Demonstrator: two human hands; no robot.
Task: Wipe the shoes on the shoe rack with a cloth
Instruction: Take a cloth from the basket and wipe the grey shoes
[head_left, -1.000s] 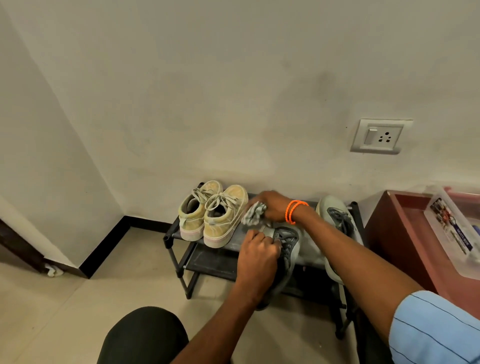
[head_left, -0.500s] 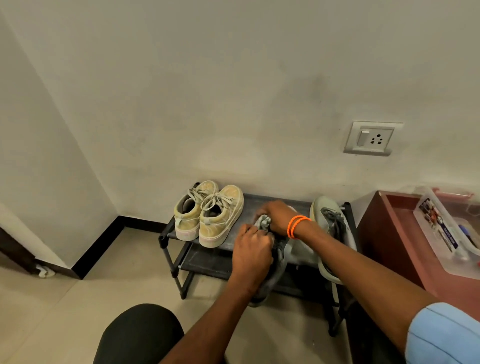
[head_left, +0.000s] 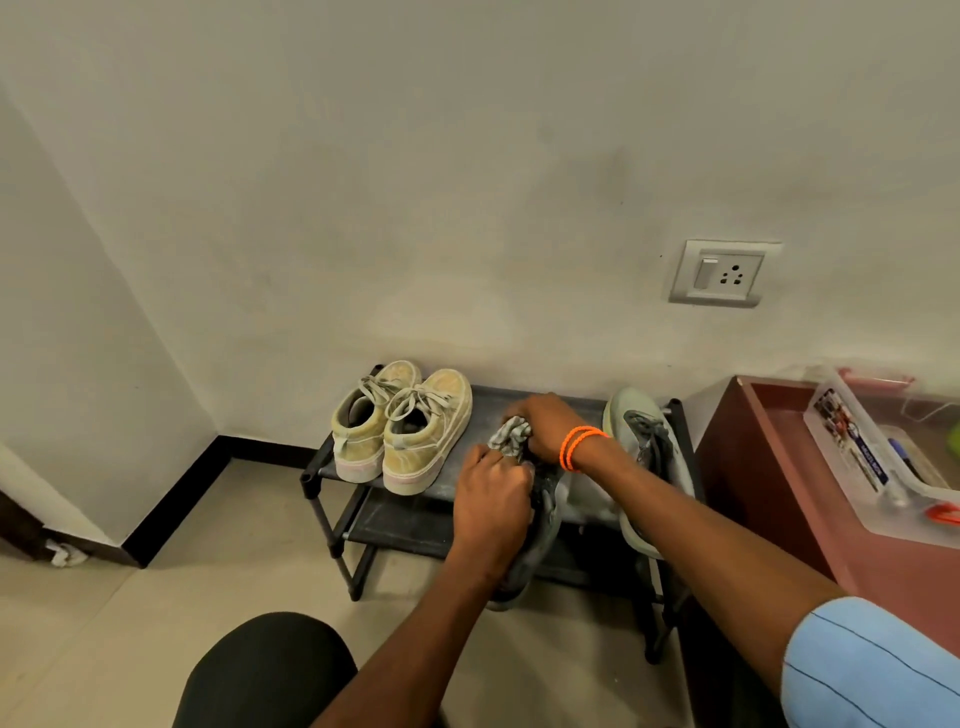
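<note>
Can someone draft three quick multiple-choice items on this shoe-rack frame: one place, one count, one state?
1. Where does the yellow pair of sneakers stand?
A. On the left end of the rack's top shelf
B. On the floor
C. On the red table

2. How many orange bands ring the right wrist?
A. None
B. Two
C. Five

3. What is the right hand doing?
A. Hanging idle
B. Pressing the wall switch
C. Gripping a bunched cloth against the grey shoe

Key: 1 A, the pair sits at the shelf's left end, toes toward the wall. 2 B, two orange loops show side by side. 3 C, fingers curl round the cloth while the left hand holds the dark grey shoe.
</note>
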